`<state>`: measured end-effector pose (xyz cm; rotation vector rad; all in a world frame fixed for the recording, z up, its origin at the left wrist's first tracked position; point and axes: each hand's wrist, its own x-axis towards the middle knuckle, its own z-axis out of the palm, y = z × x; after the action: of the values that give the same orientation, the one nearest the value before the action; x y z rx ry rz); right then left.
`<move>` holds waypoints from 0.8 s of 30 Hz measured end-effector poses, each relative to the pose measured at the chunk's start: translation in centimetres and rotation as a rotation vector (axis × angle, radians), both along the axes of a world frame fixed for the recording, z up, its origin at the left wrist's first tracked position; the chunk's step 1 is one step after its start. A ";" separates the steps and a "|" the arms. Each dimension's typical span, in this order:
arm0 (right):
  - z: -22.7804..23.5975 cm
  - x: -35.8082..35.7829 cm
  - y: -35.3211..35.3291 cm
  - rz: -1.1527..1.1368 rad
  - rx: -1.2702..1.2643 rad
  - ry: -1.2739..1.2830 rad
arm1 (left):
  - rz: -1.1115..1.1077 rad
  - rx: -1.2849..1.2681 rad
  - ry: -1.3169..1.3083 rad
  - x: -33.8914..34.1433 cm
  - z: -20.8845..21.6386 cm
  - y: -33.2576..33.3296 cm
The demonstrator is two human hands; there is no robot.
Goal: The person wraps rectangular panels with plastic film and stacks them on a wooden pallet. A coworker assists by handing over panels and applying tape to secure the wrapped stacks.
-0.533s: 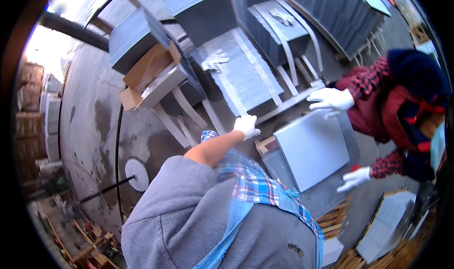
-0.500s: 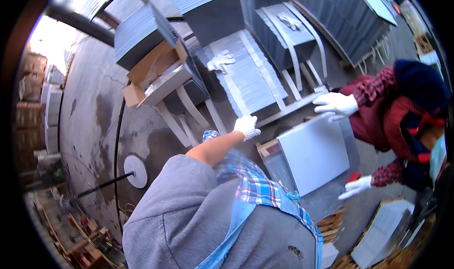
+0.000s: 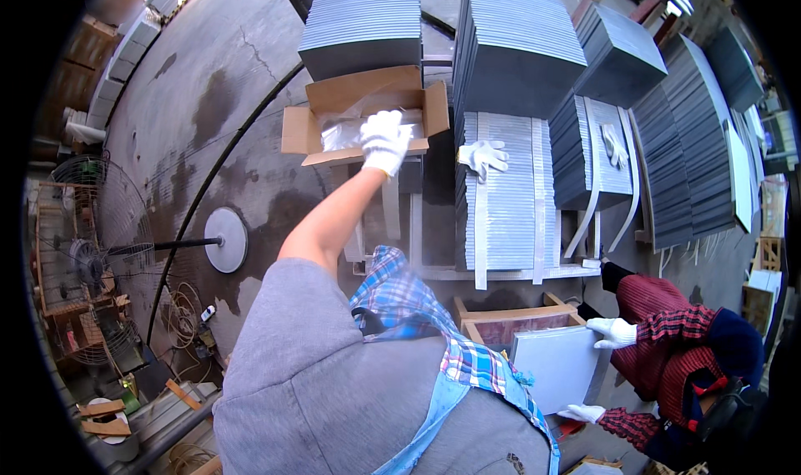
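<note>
Left hand (image 3: 385, 143): white-gloved, above the open box, near 12 o'clock in the view; fingers bent downward, grip partly curled; whether any plastic is caught in it, cannot tell.
Right hand: out of view; state of its grip cannot be told.
Box (image 3: 297, 131): brown cardboard, flaps spread, beneath the left hand; grey panels (image 3: 360, 24) stacked beyond it, at 12 o'clock.
Plastic (image 3: 338, 134): clear, creased, inside the box; shows at 9 o'clock from the glove.
Handling: judged very light, limp and slippery, prone to crease or tear; best pinched at a loose edge.
Strapped stack (image 3: 509, 233): at 4 o'clock from the hand; spare glove (image 3: 486, 158) on it, at 3 o'clock.
Co-worker (image 3: 667, 333): at 4 o'clock, gloves at two edges of a pale panel (image 3: 555, 366).
Change, hand: half a second ago near the strapped stack's lower end, well apart from the box; now over the box.
Change, view: turned, so the box sits nearer the middle.
</note>
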<state>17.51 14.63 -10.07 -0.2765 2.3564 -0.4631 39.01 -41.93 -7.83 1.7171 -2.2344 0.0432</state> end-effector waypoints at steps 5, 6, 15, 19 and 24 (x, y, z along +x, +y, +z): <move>0.9 0.1 -4.1 0.102 0.050 -0.105 | 0.220 0.209 -0.310 4.6 0.1 -7.5; 1.2 0.1 -4.5 0.112 0.068 -0.126 | 0.240 0.210 -0.342 4.7 -0.6 -8.4; 2.5 1.2 -7.1 0.109 0.157 -0.266 | 0.185 0.083 -0.392 3.9 -8.7 -15.5; 2.4 -1.1 -7.8 0.175 0.159 -0.319 | 0.136 0.127 -0.320 5.8 -7.3 -14.3; 2.2 -1.4 -9.9 0.185 0.047 -0.400 | -0.038 0.163 -0.209 5.4 -5.4 -9.6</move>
<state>16.08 4.72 -7.83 -0.3419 1.9290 -0.3375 44.42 -51.49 -13.23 1.8283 -2.4820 0.0338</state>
